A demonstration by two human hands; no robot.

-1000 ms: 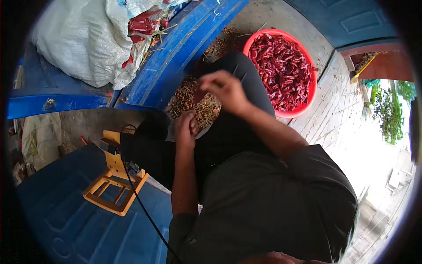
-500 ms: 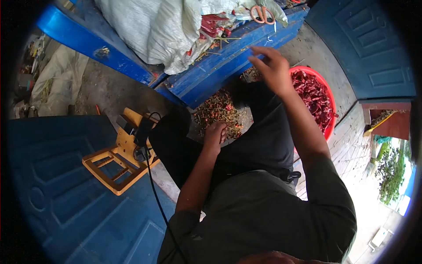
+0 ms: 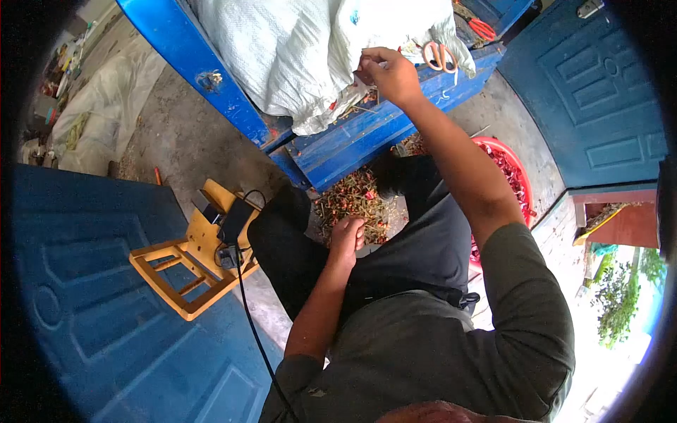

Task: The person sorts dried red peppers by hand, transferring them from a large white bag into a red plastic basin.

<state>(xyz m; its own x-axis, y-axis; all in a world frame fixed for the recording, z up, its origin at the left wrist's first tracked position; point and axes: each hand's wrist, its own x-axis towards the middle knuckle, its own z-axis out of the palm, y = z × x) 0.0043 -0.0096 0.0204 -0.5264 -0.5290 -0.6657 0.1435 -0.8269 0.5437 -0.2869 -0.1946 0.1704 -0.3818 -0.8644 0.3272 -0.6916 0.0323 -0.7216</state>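
My right hand [image 3: 392, 76] is at the mouth of a white woven sack [image 3: 275, 56], fingers bent together; what they grip is hidden. The sack lies on a blue wooden surface [image 3: 352, 144], with a few red bits at its opening. Pink-handled scissors [image 3: 440, 58] lie just right of that hand. My left hand [image 3: 346, 238] is closed in a fist between my knees, and I cannot make out what is in it. Below it, a heap of stems and red bits [image 3: 352, 201] covers the floor. A red basin [image 3: 522, 166] of dried red chillies [image 3: 509, 169] stands beyond my right arm.
A yellow wooden stool [image 3: 187, 282] lies at the left with a black device and cable [image 3: 248, 303] on it. Red-handled pliers [image 3: 482, 28] rest at the back. Blue panelled doors [image 3: 92, 282] stand on both sides, and plastic sheeting [image 3: 106, 106] lies far left.
My right hand has moved left and away from me, from above the blue edge to the sack's mouth. The view has shifted slightly. My left hand stays closed between the knees.
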